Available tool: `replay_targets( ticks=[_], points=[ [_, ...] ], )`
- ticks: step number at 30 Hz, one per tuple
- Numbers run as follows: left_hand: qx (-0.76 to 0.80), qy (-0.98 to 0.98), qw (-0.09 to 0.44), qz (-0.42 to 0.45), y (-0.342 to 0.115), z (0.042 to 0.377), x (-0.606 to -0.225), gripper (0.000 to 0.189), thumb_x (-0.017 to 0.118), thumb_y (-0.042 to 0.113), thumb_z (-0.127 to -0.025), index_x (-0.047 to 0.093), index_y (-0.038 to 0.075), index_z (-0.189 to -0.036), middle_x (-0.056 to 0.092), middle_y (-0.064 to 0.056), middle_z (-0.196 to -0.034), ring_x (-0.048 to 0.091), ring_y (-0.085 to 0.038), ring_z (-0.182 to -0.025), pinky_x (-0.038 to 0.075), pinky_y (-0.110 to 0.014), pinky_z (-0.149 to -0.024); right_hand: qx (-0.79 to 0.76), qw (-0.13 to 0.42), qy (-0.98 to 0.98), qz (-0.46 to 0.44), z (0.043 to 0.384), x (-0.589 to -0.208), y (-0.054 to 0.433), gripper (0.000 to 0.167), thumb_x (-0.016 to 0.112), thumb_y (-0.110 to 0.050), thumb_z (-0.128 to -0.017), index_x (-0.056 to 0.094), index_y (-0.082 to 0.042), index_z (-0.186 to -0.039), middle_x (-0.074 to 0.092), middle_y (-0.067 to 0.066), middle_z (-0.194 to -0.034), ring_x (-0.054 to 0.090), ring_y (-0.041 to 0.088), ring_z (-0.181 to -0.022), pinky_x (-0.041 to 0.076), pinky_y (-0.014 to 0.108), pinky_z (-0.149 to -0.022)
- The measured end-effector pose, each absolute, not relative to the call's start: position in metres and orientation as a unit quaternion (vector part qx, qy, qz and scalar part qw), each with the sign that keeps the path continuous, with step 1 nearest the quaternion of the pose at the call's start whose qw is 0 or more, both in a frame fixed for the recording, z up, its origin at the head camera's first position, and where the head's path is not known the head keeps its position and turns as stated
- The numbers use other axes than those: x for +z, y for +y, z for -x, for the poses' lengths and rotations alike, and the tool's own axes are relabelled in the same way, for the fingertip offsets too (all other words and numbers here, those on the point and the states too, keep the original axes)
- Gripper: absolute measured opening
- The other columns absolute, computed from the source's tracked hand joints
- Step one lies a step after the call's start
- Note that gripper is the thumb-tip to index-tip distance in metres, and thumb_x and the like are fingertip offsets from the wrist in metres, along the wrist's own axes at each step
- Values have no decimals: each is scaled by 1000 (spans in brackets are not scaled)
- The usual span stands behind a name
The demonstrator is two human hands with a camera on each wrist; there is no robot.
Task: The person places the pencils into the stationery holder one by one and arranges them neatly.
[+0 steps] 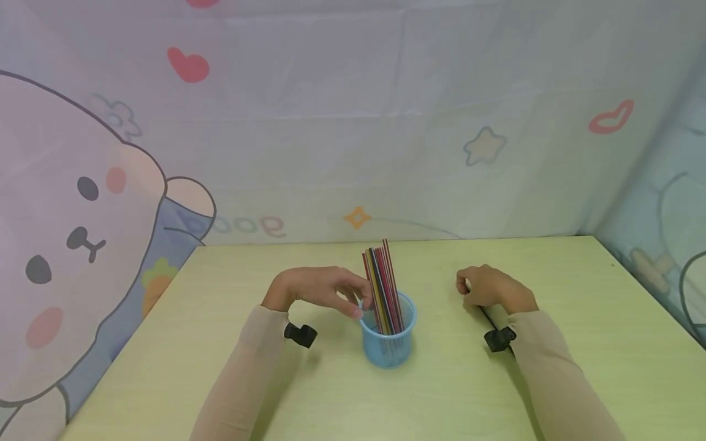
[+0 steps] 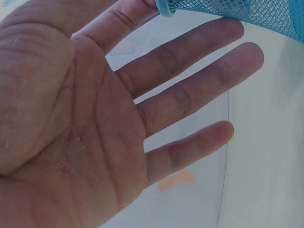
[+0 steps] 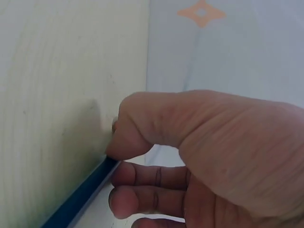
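Note:
A blue mesh pen cup [image 1: 388,354] stands upright on the table, holding a bundle of thin coloured sticks [image 1: 383,285] in red, yellow and black. My left hand [image 1: 325,289] pinches the cup's left rim between thumb and index finger. In the left wrist view the other fingers [image 2: 190,102] spread out below the mesh wall [image 2: 256,12]. Off to the cup's right, my right hand [image 1: 491,289] is low over the table. Its thumb and fingertips pinch the end of a thin dark stick [image 3: 83,197], which slants back under the wrist.
The pale yellow wooden table [image 1: 441,398] ends at a printed cloth backdrop [image 1: 331,153] with a bear, hearts and stars. Black wrist cameras [image 1: 300,335] sit on both sleeves. A dark cable [image 1: 684,294] hangs at the far right, beyond the table's edge.

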State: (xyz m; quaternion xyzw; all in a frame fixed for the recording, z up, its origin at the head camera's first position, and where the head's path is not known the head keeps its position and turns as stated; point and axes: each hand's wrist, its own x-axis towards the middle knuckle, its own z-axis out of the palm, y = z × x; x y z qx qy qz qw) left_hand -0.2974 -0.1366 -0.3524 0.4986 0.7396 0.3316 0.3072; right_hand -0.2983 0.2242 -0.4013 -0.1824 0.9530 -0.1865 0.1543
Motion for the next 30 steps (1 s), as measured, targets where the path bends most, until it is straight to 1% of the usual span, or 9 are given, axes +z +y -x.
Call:
replay_targets(
  ticks=[4,8,11,15,19,22,24,26,30],
  points=[
    [330,740,306,-500,-137,297,-353,7,69,15,-95,64,13,-100,62,1,-104,62,-20,-104,53,-35,-99,-215,165,941,205,301,-404,226,13,59,-2,-84,57,-13,-91,42,-2,-69,39,14,-60,34,29,-59],
    [331,738,305,-503,-137,297,-354,8,69,14,-95,63,12,-100,62,0,-104,62,-21,-103,53,-35,-98,-247,171,927,223,304,-405,223,8,56,-5,-89,57,-11,-94,41,-5,-63,39,12,-56,36,28,-58],
    [332,737,304,-503,-137,298,-354,8,69,14,-95,64,11,-100,62,-2,-104,62,-26,-105,53,-35,-98,-256,157,924,235,305,-403,220,6,54,-7,-92,56,-9,-97,38,-5,-61,35,11,-55,34,28,-56],
    [332,738,306,-501,-137,298,-354,8,70,14,-95,64,12,-100,63,-4,-104,62,-29,-106,53,-34,-98,-256,113,927,250,306,-396,216,19,49,-5,-93,60,-4,-109,39,-2,-65,35,12,-56,34,29,-56],
    [330,740,305,-501,-137,298,-355,8,69,15,-95,64,12,-100,63,-4,-104,62,-22,-104,53,-34,-98,-270,75,925,257,302,-380,212,32,44,-1,-93,61,-1,-120,42,-1,-64,39,14,-57,37,30,-58],
    [329,741,305,-500,-137,298,-355,8,69,15,-95,64,12,-100,63,-5,-104,62,-18,-103,53,-35,-98,-285,48,921,260,295,-363,209,31,43,-1,-96,62,-3,-121,48,-1,-64,46,15,-58,41,31,-59],
    [332,739,308,-498,-136,297,-354,9,69,14,-95,64,10,-101,63,-10,-106,62,-19,-103,53,-36,-99,-294,24,917,268,288,-350,206,29,43,-2,-99,62,-6,-120,54,1,-69,50,16,-61,44,32,-61],
    [333,741,310,-494,-136,297,-353,10,69,14,-95,64,8,-101,63,-12,-107,62,-20,-104,53,-36,-99,-302,-3,912,279,280,-337,203,26,45,-5,-102,61,-8,-121,56,2,-72,53,18,-64,46,33,-63],
    [330,747,310,-487,-136,296,-352,9,70,15,-95,64,11,-100,63,-12,-108,63,-17,-105,53,-35,-99,-314,-48,898,305,263,-316,196,21,51,-10,-105,61,-14,-123,60,1,-79,57,18,-68,49,32,-63]
  ],
)
